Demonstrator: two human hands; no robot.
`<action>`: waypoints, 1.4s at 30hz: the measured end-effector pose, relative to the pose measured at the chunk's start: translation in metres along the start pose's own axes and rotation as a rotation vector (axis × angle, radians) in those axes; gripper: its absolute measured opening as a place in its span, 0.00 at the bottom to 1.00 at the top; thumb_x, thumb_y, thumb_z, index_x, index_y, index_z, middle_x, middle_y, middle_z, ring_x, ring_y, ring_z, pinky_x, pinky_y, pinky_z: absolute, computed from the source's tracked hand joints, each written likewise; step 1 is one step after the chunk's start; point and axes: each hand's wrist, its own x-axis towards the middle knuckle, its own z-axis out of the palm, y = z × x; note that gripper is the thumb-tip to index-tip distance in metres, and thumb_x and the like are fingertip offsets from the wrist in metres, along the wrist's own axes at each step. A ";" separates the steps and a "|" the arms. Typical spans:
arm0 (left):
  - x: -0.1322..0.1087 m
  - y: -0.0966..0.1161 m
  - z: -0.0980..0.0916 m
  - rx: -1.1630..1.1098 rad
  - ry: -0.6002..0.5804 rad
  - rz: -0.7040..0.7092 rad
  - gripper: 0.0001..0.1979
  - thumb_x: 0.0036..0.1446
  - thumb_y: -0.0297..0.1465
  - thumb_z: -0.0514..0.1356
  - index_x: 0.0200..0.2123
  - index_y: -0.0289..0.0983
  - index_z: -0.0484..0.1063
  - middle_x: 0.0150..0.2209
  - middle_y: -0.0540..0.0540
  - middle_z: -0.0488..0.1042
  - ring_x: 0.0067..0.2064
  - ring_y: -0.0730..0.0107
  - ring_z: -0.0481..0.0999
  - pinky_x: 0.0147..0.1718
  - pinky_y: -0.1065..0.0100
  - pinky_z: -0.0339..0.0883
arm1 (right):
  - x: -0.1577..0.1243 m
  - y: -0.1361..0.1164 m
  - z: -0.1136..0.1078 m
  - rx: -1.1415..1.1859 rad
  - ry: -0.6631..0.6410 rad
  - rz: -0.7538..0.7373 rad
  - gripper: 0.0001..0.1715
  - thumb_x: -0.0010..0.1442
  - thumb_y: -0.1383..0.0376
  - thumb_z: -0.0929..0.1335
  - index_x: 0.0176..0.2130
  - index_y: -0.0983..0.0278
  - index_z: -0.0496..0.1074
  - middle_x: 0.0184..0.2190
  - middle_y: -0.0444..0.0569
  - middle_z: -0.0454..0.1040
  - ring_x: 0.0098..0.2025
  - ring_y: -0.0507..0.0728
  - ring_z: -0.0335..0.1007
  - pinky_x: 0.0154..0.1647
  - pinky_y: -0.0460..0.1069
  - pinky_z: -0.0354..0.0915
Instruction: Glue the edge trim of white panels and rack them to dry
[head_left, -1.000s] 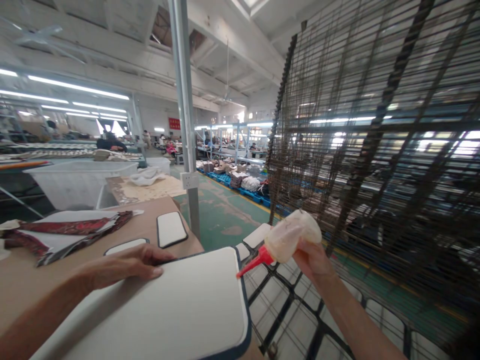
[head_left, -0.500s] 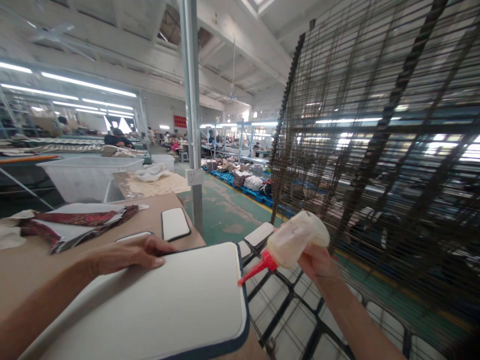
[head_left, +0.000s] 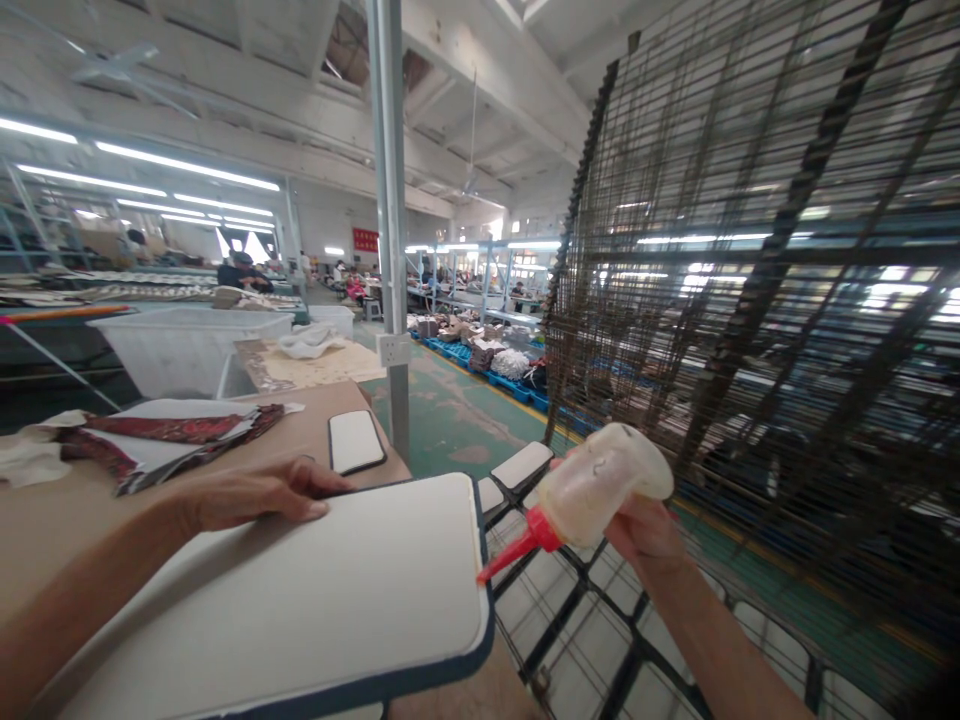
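A large white panel (head_left: 337, 600) with rounded corners and a dark blue edge lies before me, tilted a little above the table. My left hand (head_left: 277, 492) grips its far edge, thumb on the white face and fingers tucked out of sight beneath. In my right hand (head_left: 645, 525) is a translucent squeeze bottle (head_left: 592, 485), held tipped down to the left. Its red nozzle (head_left: 517, 553) points at the panel's right rim, with the tip at the seam between white face and blue edge.
A smaller white panel (head_left: 355, 442) lies on the brown table (head_left: 300, 425) near a metal post (head_left: 391, 250). Folded patterned fabric (head_left: 172, 435) sits at left. Wire racks (head_left: 720, 250) stand at right, one low rack carrying white panels (head_left: 521, 465). Behind is a plastic bin (head_left: 187, 350).
The nozzle tip has slid slightly nearer along the panel's right rim. The panel's near edge has lifted a little, showing more blue edge and another pale piece beneath.
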 end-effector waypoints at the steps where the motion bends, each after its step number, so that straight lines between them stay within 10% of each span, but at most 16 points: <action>1: 0.000 -0.001 -0.001 0.044 -0.018 0.000 0.20 0.46 0.26 0.65 0.46 0.30 0.77 0.39 0.42 0.82 0.41 0.58 0.80 0.39 0.69 0.71 | -0.001 0.000 0.000 -0.005 -0.019 -0.001 0.32 0.29 0.60 0.79 0.39 0.58 0.76 0.28 0.48 0.80 0.41 0.71 0.77 0.52 0.66 0.65; 30: 0.002 -0.015 -0.012 0.029 0.044 0.049 0.25 0.46 0.30 0.67 0.50 0.33 0.75 0.43 0.40 0.81 0.41 0.56 0.80 0.39 0.66 0.73 | -0.008 0.002 -0.002 -0.026 -0.110 -0.093 0.30 0.34 0.55 0.80 0.40 0.57 0.76 0.38 0.51 0.80 0.51 0.70 0.71 0.56 0.64 0.63; 42: 0.016 -0.041 -0.023 -0.056 0.035 0.096 0.27 0.45 0.34 0.67 0.51 0.37 0.74 0.43 0.44 0.81 0.40 0.60 0.81 0.38 0.67 0.73 | -0.023 0.019 -0.017 -0.033 0.202 -0.238 0.41 0.35 0.56 0.80 0.50 0.56 0.72 0.40 0.53 0.80 0.39 0.67 0.77 0.49 0.65 0.69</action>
